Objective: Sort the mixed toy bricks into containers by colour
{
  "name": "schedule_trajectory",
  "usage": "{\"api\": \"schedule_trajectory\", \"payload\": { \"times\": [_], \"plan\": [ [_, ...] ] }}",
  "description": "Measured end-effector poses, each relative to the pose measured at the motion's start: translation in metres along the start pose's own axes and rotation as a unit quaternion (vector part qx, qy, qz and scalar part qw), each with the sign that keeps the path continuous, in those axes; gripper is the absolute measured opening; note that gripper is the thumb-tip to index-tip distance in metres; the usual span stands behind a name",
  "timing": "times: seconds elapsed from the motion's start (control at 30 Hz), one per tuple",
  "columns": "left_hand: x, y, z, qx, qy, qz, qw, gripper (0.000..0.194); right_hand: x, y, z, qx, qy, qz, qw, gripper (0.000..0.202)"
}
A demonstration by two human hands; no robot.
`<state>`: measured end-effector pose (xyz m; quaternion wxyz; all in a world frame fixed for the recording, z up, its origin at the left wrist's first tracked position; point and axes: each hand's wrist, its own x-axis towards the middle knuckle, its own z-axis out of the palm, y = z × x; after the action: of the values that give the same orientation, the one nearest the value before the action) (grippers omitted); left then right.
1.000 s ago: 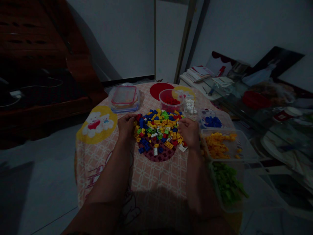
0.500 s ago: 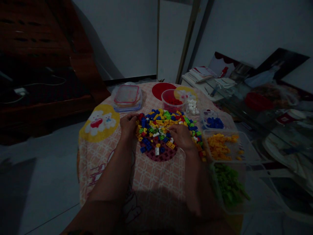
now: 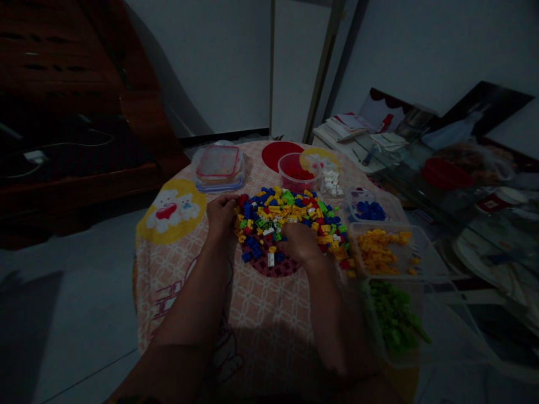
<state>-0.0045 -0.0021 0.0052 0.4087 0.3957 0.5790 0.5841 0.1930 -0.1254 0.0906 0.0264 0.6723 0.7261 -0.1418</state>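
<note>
A pile of mixed toy bricks point(image 3: 275, 212) in yellow, blue, green, red and white lies at the middle of the round table. My left hand point(image 3: 221, 214) rests at the pile's left edge, its fingers bent against the bricks; whether it holds one is too dark to tell. Over the front right part of the pile is my right hand point(image 3: 300, 241), with curled fingers pointing down among the bricks and their tips hidden. A white brick point(image 3: 270, 259) lies at the near edge of the pile.
Right of the pile stand clear boxes of blue bricks point(image 3: 370, 211), yellow bricks point(image 3: 377, 252) and green bricks point(image 3: 393, 320). Behind it are a round tub point(image 3: 288, 182) of red bricks, white bricks point(image 3: 332, 182) and stacked lidded containers point(image 3: 219, 168) at the back left.
My right hand has moved a little left and nearer to me, lower over the bricks. My left hand has stayed where it was.
</note>
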Motion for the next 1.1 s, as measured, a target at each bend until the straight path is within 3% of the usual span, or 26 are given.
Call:
{"api": "schedule_trajectory", "payload": {
  "times": [0.6,0.93,1.1],
  "plan": [
    [0.005,-0.007,-0.002,-0.022,-0.003,0.011,1.000,0.025,-0.004,-0.007,-0.011,-0.049,-0.061,0.001,0.997,0.029],
    [0.005,-0.004,-0.002,-0.004,0.001,0.006,1.000,0.026,-0.003,0.000,-0.006,-0.049,-0.044,-0.003,0.998,0.030],
    [0.008,-0.010,-0.001,0.000,0.002,0.006,1.000,0.026,-0.001,0.014,-0.006,0.037,-0.013,-0.020,0.999,0.018]
  ]
}}
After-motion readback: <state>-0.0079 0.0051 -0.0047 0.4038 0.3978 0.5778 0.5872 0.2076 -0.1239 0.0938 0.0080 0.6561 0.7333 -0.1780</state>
